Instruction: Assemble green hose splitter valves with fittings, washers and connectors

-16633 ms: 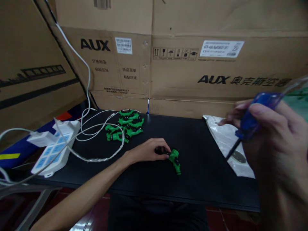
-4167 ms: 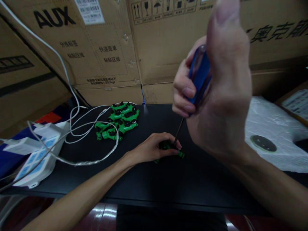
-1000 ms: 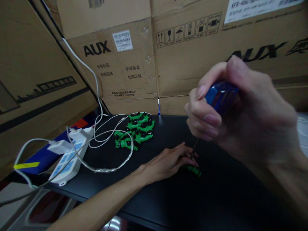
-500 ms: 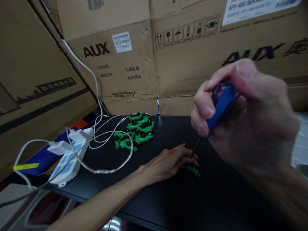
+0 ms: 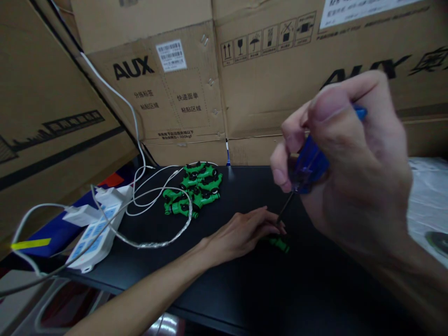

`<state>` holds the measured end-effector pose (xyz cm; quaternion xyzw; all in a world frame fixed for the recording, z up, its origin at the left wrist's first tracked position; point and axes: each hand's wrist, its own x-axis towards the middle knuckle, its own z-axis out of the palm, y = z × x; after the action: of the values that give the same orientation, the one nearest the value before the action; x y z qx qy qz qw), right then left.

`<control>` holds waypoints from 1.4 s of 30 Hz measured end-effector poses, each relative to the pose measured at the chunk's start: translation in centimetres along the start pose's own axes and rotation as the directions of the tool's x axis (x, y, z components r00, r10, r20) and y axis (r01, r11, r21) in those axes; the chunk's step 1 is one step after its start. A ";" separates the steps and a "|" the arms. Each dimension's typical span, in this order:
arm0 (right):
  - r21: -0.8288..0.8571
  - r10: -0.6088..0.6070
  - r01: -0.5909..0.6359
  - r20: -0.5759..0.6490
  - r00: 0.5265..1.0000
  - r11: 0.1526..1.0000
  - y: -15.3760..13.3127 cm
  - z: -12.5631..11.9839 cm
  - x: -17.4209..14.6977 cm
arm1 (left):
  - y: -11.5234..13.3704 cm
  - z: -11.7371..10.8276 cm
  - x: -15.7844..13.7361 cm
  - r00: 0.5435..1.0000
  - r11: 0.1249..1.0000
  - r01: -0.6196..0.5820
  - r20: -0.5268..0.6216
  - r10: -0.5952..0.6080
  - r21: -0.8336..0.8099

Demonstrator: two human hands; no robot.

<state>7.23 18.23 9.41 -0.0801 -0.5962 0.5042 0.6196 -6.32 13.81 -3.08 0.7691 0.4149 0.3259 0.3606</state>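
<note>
My right hand (image 5: 353, 163) is wrapped round the blue, see-through handle of a screwdriver (image 5: 310, 163). Its thin dark shaft slants down and left to the fingers of my left hand (image 5: 254, 228). That hand is closed over a green plastic hose connector (image 5: 280, 243) on the black table, and only one end of the fitting shows past the fingers. The screwdriver's tip is hidden at the left fingertips, so I cannot tell what it touches. Further back lies a cluster of several like green connectors (image 5: 196, 186) with black parts.
A white power strip (image 5: 101, 233) with plugged-in adapters lies at the left. White cables (image 5: 157, 245) loop over the table (image 5: 224, 289) up to the green cluster. Large cardboard boxes (image 5: 262, 102) wall off the back and left. White sheeting (image 5: 425, 200) shows at the right.
My right hand has turned round the screwdriver handle, with its thumb now further over it. My left hand stays on the green connector. The whole view has shifted slightly.
</note>
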 end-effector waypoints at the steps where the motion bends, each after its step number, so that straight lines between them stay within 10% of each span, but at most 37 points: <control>1: 0.031 0.004 -0.004 0.021 1.000 1.000 -0.1 -0.1 0.0 | -0.1 0.1 0.0 1.000 1.000 -0.014 -0.002 0.014 0.003; 9: 0.094 0.172 -0.191 0.179 0.969 0.977 -0.9 0.5 1.3 | -0.1 0.0 0.0 1.000 0.998 0.020 -0.018 -0.019 0.057; 16: 0.073 0.134 -0.132 -0.028 0.991 0.989 -0.9 0.8 0.9 | 0.0 -0.1 0.1 0.997 0.997 0.072 -0.012 -0.072 0.037; 24: 0.052 0.304 -0.309 0.090 0.949 0.950 -2.0 0.4 1.5 | -0.6 0.4 0.0 0.999 1.000 0.006 -0.036 -0.005 0.028; 32: 0.079 0.168 -0.171 0.051 0.985 0.982 -0.3 0.1 1.0 | -0.7 0.1 0.1 1.000 0.998 -0.020 -0.017 0.021 0.057; 42: 0.036 0.293 -0.323 0.337 0.895 0.946 -1.5 -0.6 1.3 | -0.6 0.4 0.1 0.996 0.998 0.049 -0.071 -0.047 0.027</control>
<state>8.21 18.74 11.12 -0.0604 -0.6469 0.6287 0.4272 -6.27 14.00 -3.77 0.7522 0.4503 0.3379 0.3426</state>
